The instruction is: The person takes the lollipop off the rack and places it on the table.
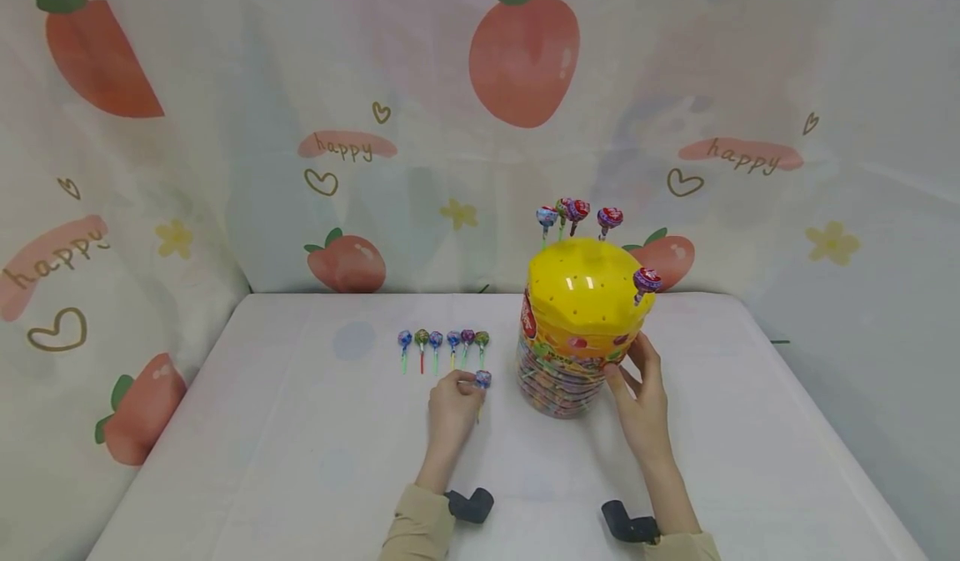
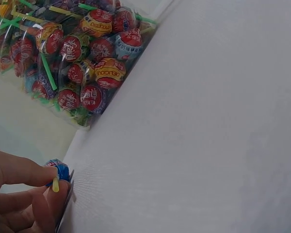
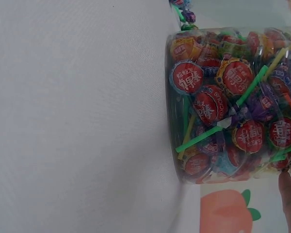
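Note:
My left hand (image 1: pixel 452 411) pinches a blue-wrapped lollipop (image 1: pixel 483 379) between thumb and finger. In the left wrist view, the yellow stick (image 2: pixel 56 184) of this lollipop shows below the fingertips. To its right stands a clear ribbed jar (image 1: pixel 558 390) full of wrapped lollipops, with a yellow lid (image 1: pixel 585 282) dotted with small holes. My right hand (image 1: pixel 643 407) holds the jar's right side, thumb in front and fingers toward the back; the fingertips behind are partly hidden. Several lollipops stand upright in the lid, including a purple one (image 1: pixel 647 282) at its right edge.
Several lollipops, among them a green-wrapped one (image 1: pixel 482 340), lie in a row beyond my left hand, sticks toward me. The white-covered table (image 1: pixel 300 461) meets a printed cloth backdrop (image 1: pixel 420 61) behind and at the sides.

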A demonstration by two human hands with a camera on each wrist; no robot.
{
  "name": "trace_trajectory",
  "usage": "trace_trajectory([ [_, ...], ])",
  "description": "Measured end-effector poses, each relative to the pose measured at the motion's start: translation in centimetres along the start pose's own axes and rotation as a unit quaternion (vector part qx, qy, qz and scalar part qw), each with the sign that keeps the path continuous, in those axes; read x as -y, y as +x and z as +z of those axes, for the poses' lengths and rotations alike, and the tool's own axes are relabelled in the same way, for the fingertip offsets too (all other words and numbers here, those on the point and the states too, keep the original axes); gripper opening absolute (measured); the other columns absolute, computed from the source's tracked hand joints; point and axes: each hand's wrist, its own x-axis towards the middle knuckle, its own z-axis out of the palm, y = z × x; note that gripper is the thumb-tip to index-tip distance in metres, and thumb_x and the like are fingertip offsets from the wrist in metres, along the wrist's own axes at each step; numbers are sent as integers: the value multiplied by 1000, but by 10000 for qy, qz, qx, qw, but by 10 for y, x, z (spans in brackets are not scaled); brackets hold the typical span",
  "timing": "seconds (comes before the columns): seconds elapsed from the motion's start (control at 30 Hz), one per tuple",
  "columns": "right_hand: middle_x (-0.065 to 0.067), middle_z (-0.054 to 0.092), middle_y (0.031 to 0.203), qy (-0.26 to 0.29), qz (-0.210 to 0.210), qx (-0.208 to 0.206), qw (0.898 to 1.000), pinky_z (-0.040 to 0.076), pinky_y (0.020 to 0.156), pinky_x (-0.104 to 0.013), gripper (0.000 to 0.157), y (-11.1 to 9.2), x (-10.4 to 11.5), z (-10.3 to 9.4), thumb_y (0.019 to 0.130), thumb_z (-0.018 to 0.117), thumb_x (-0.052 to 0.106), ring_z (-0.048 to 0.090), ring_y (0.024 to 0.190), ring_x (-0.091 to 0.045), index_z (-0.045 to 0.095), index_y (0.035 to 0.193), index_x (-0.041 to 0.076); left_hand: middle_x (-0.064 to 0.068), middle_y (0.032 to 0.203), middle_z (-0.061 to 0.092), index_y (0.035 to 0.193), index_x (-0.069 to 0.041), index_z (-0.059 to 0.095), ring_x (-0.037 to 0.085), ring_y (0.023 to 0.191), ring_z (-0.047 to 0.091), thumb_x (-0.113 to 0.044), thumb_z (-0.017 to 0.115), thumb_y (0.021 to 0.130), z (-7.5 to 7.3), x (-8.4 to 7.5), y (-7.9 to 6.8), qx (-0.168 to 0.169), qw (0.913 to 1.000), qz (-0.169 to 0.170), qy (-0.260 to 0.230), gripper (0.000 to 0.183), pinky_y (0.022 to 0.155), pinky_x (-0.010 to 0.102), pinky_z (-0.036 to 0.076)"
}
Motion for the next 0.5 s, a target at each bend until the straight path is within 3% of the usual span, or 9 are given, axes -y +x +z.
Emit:
trace_trajectory([
  [0.17,0,33,153,-22,19,-19,10000,37,112,-38,68,0,-1,-1,97,56,17,33,140,-18,19,152,25,5,64,66,92,-5,71,12,53,52,-5,69,74,1,-1,-1,-86,9999,86,110,18,52,25,39],
  [0.37,-3,32,153,62,-6,-11,10000,35,112,-48,68,0,1,0,96,56,17,33,141,-21,19,153,22,6,68,69,93,-4,71,12,53,55,-6,70,74,-2,-1,-2,14,9999,29,105,20,53,25,42],
  [0.5,-6,32,154,67,-22,14,10000,35,111,-49,67,-1,2,0,97,56,17,33,141,-23,19,153,21,7,72,71,97,-3,70,13,56,60,-9,74,74,-6,-2,-4,187,9998,-103,52,24,55,25,44],
])
